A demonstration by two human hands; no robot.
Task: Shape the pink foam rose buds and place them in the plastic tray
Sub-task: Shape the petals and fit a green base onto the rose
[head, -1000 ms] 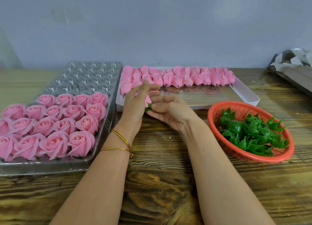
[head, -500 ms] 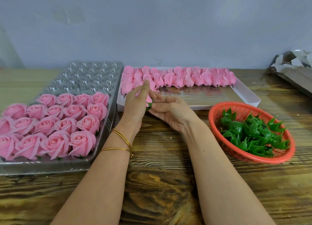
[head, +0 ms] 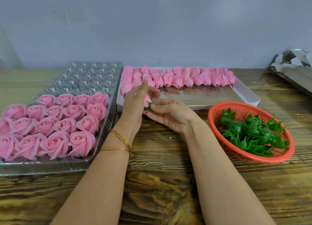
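At your 9 o'clock lies the clear plastic tray [head: 42,167]. Shaped pink foam roses [head: 55,123] fill its near rows, round and open with layered petals. Its far rows, at 11 o'clock, show bare shiny cups. The frame cuts off the tray's left edge.

Your left hand [head: 133,110], with two thin gold bangles [head: 120,137] on the wrist, curls its fingers round the pink foam rose bud [head: 146,101]. You hold the bud above the table in the middle, just in front of the box's near wall. This hand hides most of it, and only a strip of petal and a bit of green base show. Your right hand [head: 172,114] pinches that green base between thumb and forefinger.

At 12 to 1 o'clock the shallow white cardboard box [head: 249,96] keeps closed pink foam buds [head: 185,78] along its far wall, and its near floor is bare. At 3 o'clock stands the round red plastic basket [head: 253,159] of green plastic calyxes [head: 249,133], near your right forearm. Grey crumpled paper [head: 293,64] at 2 o'clock is cut off by the frame. Bare dark wooden table [head: 160,182] lies between tray and basket.
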